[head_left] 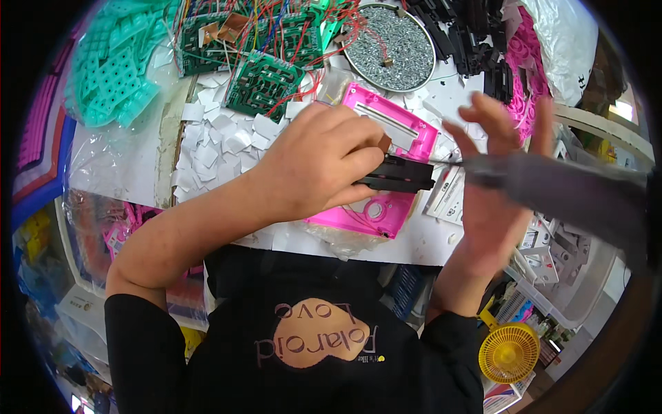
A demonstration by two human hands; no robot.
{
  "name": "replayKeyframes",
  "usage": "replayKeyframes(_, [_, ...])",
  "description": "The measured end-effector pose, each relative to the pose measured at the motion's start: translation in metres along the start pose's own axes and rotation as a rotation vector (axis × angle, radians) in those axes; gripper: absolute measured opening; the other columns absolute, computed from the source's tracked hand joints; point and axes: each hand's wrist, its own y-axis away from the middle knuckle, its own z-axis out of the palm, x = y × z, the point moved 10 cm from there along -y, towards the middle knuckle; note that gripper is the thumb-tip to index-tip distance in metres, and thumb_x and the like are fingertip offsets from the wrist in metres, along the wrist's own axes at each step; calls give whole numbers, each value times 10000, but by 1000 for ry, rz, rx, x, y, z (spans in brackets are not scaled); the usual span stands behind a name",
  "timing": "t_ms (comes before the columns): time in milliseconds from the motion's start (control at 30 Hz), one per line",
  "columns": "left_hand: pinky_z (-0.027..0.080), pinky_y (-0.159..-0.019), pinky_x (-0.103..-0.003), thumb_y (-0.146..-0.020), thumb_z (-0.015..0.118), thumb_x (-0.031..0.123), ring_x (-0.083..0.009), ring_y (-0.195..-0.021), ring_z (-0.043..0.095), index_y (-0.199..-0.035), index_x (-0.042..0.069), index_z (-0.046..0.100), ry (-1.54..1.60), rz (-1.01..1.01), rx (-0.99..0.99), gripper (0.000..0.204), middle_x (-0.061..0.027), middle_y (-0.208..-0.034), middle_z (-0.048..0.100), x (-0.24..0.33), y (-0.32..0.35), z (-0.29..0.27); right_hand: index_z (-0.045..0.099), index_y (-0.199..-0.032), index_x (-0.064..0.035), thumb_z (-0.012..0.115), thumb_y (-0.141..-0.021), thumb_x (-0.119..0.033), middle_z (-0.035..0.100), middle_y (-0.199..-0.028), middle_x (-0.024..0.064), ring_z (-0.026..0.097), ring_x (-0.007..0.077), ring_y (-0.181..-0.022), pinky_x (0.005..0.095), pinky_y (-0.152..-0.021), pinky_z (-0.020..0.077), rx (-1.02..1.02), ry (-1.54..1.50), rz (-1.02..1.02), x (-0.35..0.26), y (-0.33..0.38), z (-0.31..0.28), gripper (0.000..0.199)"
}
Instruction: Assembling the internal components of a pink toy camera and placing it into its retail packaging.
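Note:
My left hand [324, 155] is closed on a black plastic part [398, 174], holding it over a pink plastic casing [393, 215]. The casing lies on the table, and my hand covers part of it. A small brown piece [384, 143] shows by my left fingertips. My right hand [498, 207] has its fingers spread, to the right of the casing. Across its palm, nearer the camera, stretches a blurred dark grey tool [572, 196] like an electric screwdriver, its thin shaft pointing left at the black part. No finger visibly wraps round the tool.
Green circuit boards [265, 86] with coloured wires lie at the back, beside a round tray of small screws [389, 48]. White paper pieces [221, 141] cover the left middle. Teal parts [117, 65], black parts [476, 34] and pink parts [527, 76] are piled around. A yellow fan [509, 352] stands lower right.

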Motion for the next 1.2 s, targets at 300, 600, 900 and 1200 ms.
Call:
replayKeyframes(300, [262, -1111, -471, -826, 778, 301, -309, -1229, 502, -1472, 22, 388, 89, -255, 73, 805, -95, -1173, 672, -18, -9, -11, 672, -1170, -4, 754, -919, -163, 707, -889, 72, 621, 115, -690, 278, -601, 478, -43, 314, 259, 68, 37, -28, 308])
replayKeyframes(600, [282, -1052, -487, -816, 752, 246, -287, -1172, 522, -1405, 45, 544, -229, -276, 56, 656, -60, -1171, 667, 1, 0, 0, 705, -940, -32, 647, -1005, -332, 627, -578, 84, 639, 215, -540, 347, -523, 476, -238, 783, 426, 113, -23, -32, 312])
replayKeyframes(900, [300, -1032, -490, -790, 766, 248, -297, -1157, 530, -1365, 77, 631, -348, -278, 2, 614, -70, -1230, 628, 6, -2, 6, 684, -1121, -74, 790, -731, -49, 650, -1124, 98, 611, 320, -1001, 404, -839, 530, -195, 916, -236, 58, 10, -3, 405])
replayKeyframes(1200, [247, -1131, -543, -801, 746, 237, -255, -1296, 528, -1310, 68, 647, -511, -232, -137, 546, -80, -1355, 611, 8, -15, 3, 680, -1104, -27, 722, -754, -14, 655, -1028, 124, 617, 343, -874, 456, -802, 519, -107, 927, -196, 56, 14, 6, 353])
